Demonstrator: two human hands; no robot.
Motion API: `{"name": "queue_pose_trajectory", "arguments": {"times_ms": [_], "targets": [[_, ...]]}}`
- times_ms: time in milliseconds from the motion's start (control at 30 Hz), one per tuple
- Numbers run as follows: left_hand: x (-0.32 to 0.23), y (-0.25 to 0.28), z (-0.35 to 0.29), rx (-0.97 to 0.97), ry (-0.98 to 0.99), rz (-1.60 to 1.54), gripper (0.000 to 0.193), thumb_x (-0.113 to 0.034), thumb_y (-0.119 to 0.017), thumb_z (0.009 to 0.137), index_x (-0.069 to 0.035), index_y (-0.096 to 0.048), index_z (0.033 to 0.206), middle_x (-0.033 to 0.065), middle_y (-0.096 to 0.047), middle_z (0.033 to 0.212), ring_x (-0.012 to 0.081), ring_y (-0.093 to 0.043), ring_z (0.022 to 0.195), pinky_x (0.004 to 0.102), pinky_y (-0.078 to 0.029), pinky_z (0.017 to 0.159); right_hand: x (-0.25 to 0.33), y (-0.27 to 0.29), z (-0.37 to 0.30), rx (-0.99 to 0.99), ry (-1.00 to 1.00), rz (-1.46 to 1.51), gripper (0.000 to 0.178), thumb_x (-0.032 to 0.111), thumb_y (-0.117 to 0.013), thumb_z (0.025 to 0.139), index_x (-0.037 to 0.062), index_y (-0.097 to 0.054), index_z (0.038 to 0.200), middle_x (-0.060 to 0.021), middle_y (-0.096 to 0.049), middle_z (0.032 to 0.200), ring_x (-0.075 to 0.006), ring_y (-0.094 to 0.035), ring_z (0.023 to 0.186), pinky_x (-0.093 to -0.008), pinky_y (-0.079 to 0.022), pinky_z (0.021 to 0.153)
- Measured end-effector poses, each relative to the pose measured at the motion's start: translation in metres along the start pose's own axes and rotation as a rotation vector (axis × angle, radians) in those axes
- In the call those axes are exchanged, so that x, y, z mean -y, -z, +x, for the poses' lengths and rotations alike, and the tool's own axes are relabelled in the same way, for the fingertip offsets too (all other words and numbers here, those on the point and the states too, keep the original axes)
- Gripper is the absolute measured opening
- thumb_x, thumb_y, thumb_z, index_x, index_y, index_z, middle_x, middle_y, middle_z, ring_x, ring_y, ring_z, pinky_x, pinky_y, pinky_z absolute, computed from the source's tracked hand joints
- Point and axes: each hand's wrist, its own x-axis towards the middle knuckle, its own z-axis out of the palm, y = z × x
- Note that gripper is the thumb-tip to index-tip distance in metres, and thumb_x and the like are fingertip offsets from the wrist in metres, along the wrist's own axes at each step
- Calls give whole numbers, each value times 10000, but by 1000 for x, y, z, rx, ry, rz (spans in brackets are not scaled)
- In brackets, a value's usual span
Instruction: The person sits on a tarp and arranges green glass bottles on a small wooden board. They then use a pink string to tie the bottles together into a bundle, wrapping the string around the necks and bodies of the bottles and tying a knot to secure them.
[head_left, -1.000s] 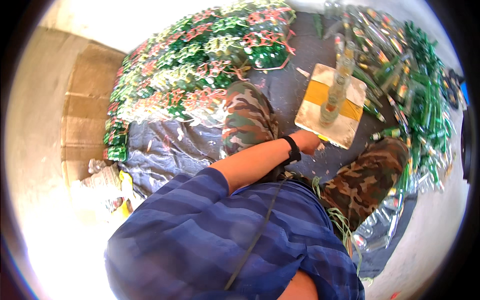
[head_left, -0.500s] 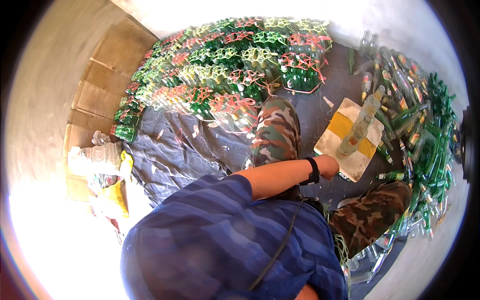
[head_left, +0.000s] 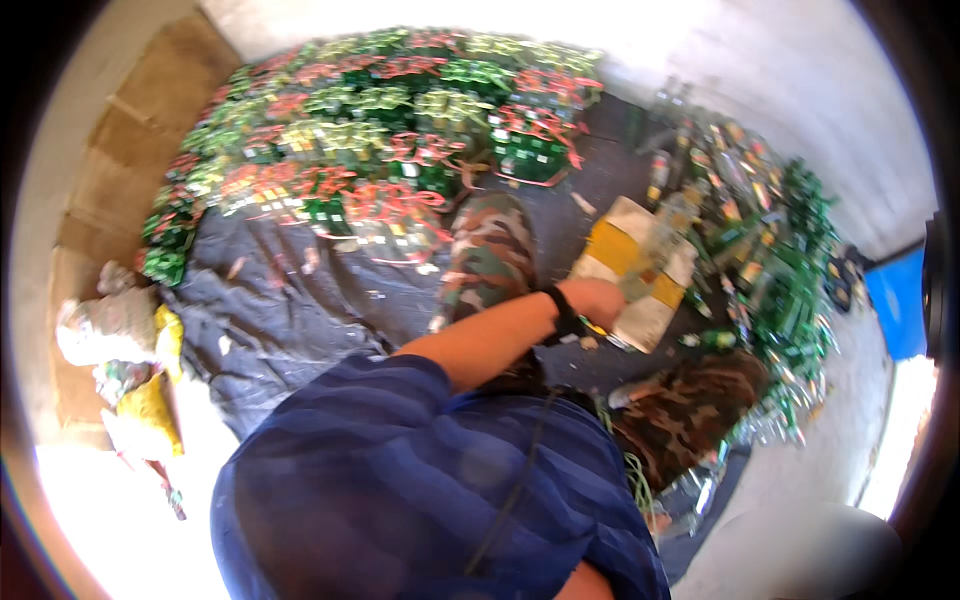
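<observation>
My left hand (head_left: pixel 594 303), with a dark band at the wrist, is curled beside a white and yellow pad (head_left: pixel 648 322). A small yellow bit shows under its fingers; blur hides what it is. Clear glass bottles (head_left: pixel 664 240) stand close together on the pad, just beyond the hand. Of my right hand (head_left: pixel 660 523) only a patch of skin shows, low by my right knee. Its fingers are hidden. Pale green strings (head_left: pixel 637 478) hang at my waist next to it.
Bundles of bottles tied with red and yellow-green strips (head_left: pixel 385 130) fill the back left. Loose green and clear bottles (head_left: pixel 785 295) lie heaped on the right. A dark sheet (head_left: pixel 290 310) covers the floor. Cardboard (head_left: pixel 150 110) and bags (head_left: pixel 110 325) line the left wall.
The whole view has shifted, with the scene sliding left and a blue panel coming in at right. My left hand has moved closer to the bottles on the pad.
</observation>
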Motion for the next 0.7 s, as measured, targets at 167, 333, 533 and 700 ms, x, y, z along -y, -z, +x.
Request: {"name": "queue_pose_trajectory", "arguments": {"times_ms": [167,333,533,700], "targets": [[-6,34,-4,132,-48,-194,319,-326,-686,811,-52,-777,946,91,-745,787,246,-717,769,386,-540,727,-16,61,2,-94,-142,278,271,298,-598,911,67,-555,1046,-94,-509,862,-202,-497,585,-355,-397,521],[-7,56,-27,150,16,-566,329,-304,-715,879,-36,-755,1066,60,-764,896,153,-716,812,305,-537,747,147,177,59,-192,-818,1269,387,461,-520,1004,76,-488,989,5,-384,804,-98,-315,544,-247,-226,432],[-11,84,-48,-62,-120,-866,261,-208,-722,899,-21,-731,1080,21,-745,982,114,-670,881,277,-525,820,270,294,99,-184,-541,1263,328,433,-568,1012,108,-530,1018,48,-350,710,-60,-315,547,-232,-254,449],[-47,90,-52,-646,-324,-662,238,-96,-727,866,-62,-723,1102,41,-724,991,187,-683,933,317,-529,878,361,349,112,23,-174,1363,298,376,-557,1030,81,-540,1075,38,-394,738,-45,-313,551,-219,-246,472]]}}
